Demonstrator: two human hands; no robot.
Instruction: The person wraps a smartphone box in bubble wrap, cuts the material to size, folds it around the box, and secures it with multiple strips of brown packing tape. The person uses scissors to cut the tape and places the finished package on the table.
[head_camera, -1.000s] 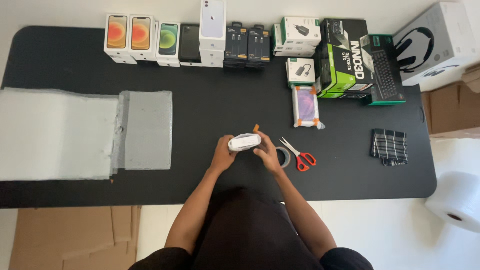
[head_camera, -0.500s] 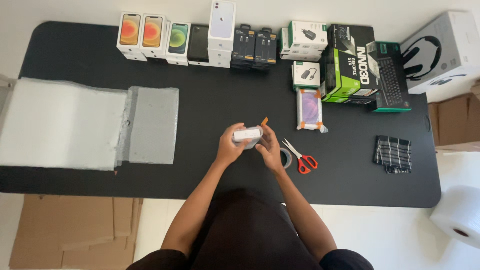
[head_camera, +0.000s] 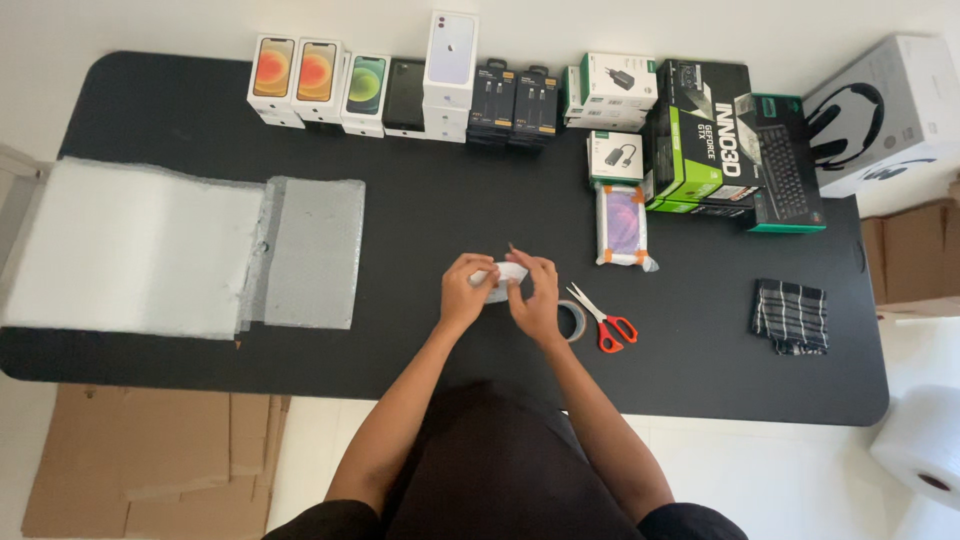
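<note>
My left hand (head_camera: 466, 292) and right hand (head_camera: 533, 296) both close their grip on a small white wrapped bundle (head_camera: 503, 275), fingers curled around it from either side, near the middle of the frame above the black worktop (head_camera: 420, 230). Its long axis runs roughly left to right, tilted slightly up toward the right. A tape roll (head_camera: 572, 320) and red-handled scissors (head_camera: 603, 320) lie just right of my right hand.

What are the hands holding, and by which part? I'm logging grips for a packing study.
Both hands, left and right, hold a small white wrapped item by its two ends.
</note>
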